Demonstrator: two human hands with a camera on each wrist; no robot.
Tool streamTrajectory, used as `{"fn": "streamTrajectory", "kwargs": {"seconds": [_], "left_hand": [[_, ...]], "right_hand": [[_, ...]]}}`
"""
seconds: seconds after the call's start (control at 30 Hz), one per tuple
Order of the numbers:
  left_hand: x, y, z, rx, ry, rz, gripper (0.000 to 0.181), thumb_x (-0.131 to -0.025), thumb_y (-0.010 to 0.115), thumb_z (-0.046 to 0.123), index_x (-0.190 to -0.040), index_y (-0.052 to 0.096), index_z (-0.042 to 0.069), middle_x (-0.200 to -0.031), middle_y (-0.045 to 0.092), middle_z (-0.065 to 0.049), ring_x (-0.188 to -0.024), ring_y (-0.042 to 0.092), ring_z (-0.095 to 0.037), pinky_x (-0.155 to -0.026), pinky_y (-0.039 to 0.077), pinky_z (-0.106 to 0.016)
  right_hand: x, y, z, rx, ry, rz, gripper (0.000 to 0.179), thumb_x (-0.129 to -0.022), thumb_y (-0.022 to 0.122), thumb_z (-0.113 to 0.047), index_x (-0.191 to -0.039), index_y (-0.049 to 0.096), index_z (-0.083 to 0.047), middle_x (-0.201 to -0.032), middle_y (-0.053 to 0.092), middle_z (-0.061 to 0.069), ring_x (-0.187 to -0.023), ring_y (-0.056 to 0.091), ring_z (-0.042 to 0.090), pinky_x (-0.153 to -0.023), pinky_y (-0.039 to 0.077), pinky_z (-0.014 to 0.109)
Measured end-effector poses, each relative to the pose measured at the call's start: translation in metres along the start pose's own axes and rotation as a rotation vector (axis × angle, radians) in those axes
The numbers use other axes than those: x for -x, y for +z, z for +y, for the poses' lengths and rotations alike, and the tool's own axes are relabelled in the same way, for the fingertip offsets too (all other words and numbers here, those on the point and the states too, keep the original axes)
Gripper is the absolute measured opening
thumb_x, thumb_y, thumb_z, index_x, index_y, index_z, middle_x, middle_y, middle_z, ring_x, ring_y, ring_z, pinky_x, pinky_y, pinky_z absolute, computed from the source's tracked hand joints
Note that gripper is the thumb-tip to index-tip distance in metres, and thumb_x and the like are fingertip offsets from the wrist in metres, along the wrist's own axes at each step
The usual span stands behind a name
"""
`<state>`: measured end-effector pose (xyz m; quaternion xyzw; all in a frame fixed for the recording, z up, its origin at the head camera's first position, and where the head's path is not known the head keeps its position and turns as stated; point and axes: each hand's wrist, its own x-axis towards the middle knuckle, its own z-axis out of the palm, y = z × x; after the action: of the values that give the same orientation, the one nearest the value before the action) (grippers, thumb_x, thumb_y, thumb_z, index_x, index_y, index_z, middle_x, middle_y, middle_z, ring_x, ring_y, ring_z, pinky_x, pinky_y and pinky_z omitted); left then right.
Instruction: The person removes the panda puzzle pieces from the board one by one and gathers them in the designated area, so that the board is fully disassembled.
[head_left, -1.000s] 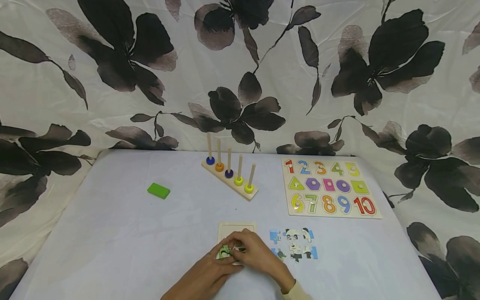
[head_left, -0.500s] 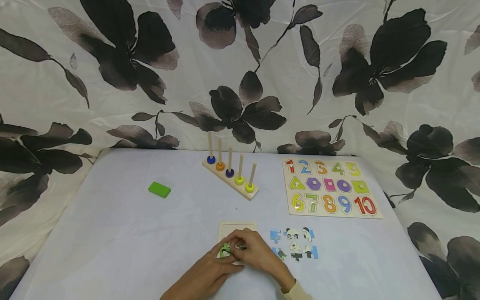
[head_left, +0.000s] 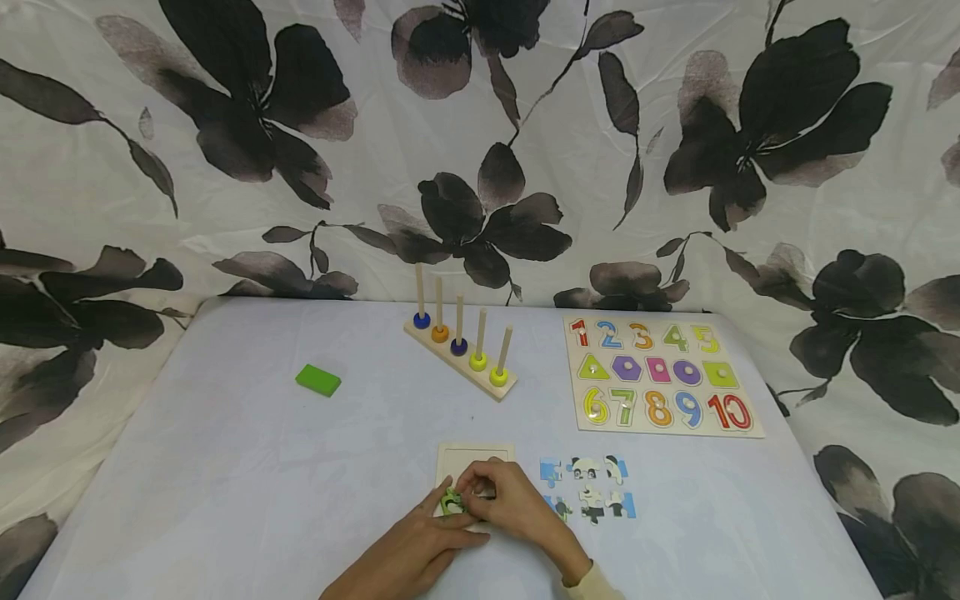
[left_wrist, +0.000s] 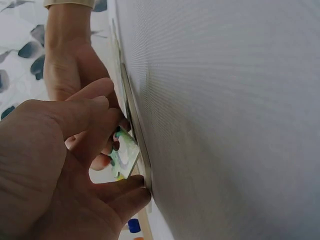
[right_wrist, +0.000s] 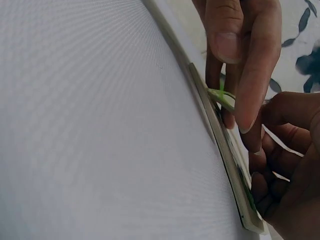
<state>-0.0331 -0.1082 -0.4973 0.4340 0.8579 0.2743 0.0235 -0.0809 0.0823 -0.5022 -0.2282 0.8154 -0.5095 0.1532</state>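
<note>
A small wooden puzzle tray (head_left: pixel 474 452) lies near the front of the table, partly covered by both hands. My left hand (head_left: pixel 416 546) rests at its left and front edges, index finger and thumb extended. Between the hands is a green puzzle piece (head_left: pixel 452 502), tilted up from the tray (left_wrist: pixel 145 155) in the left wrist view. My right hand (head_left: pixel 513 504) bends over the tray from the right, thumb and index finger pinching the piece's right side. In the right wrist view, fingers hide most of the green piece (right_wrist: pixel 220 96).
Several loose panda puzzle pieces (head_left: pixel 591 500) lie right of the tray. Farther back stand a peg stacker (head_left: pixel 480 383) with coloured rings and a number-and-shape board (head_left: pixel 667 432). A green block (head_left: pixel 318 380) lies at the left. A floral cloth (head_left: pixel 360 150) hangs behind the table.
My left index finger has drawn slightly apart from my right fingers, and the green piece has shifted slightly. Both hands otherwise stay at the tray.
</note>
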Motion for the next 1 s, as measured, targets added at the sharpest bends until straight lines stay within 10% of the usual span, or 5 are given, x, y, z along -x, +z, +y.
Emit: {"fn": "streamTrajectory", "kwargs": {"seconds": [0.4,0.67,1.0], "left_hand": [[0.001,0.0,0.0,0.072,-0.013,0.0,0.029,-0.09,0.064,0.009,-0.118,0.07,0.017,-0.134,0.056,-0.003,-0.124,0.052,-0.013,-0.106,0.026,-0.062],[0.003,-0.002,0.0,0.08,-0.06,-0.028,0.03,-0.09,0.065,0.009,-0.118,0.07,0.019,-0.134,0.056,-0.001,-0.132,0.042,-0.038,-0.105,0.029,-0.062],[0.002,-0.002,0.002,0.067,-0.116,-0.055,0.029,-0.09,0.066,0.012,-0.117,0.07,0.021,-0.134,0.056,0.001,-0.134,0.037,-0.043,-0.105,0.031,-0.059]], "right_hand": [[0.004,-0.01,-0.004,-0.024,0.075,0.042,0.011,-0.086,0.065,0.0,-0.09,0.07,-0.009,-0.084,0.066,0.003,-0.073,0.057,0.005,-0.066,0.05,0.02],[0.015,-0.039,-0.032,-0.108,0.105,0.097,0.011,-0.085,0.061,0.005,-0.093,0.068,0.001,-0.087,0.066,0.01,-0.072,0.055,0.007,-0.066,0.049,0.02],[0.043,-0.067,0.007,-0.174,0.218,0.246,0.008,-0.087,0.066,-0.004,-0.095,0.068,-0.003,-0.09,0.065,0.009,-0.078,0.056,0.014,-0.071,0.049,0.023]]}}
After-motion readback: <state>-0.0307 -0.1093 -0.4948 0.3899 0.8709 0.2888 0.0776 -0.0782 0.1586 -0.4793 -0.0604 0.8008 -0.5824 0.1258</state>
